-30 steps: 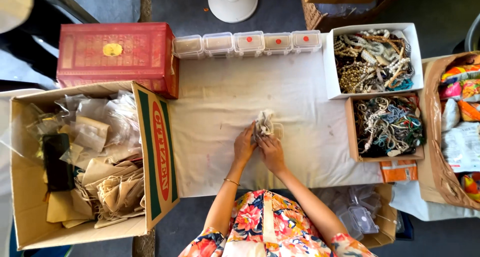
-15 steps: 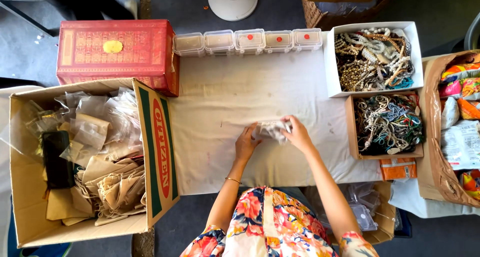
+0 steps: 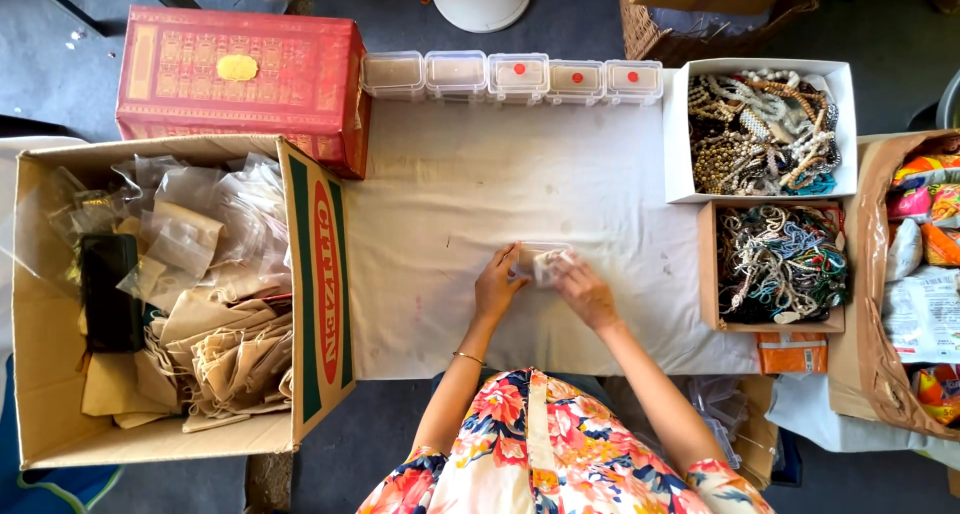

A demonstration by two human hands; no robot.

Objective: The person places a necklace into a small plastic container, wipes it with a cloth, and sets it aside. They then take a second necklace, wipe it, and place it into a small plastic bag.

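Two hands, our left hand (image 3: 497,286) and right hand (image 3: 585,290), pinch together one small clear plastic bag (image 3: 540,261) on the white cloth (image 3: 450,204). Right of the grip, a white box (image 3: 680,134) and a brown box (image 3: 708,264) hold beaded jewellery. Beyond it stand small lidded plastic cases (image 3: 516,77). Left, a cardboard box (image 3: 322,274) holds bags.

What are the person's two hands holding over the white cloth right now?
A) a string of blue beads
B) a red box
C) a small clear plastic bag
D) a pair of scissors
C: the left hand and the right hand meet on a small clear plastic bag above the white cloth; what the bag contains is too small to tell.
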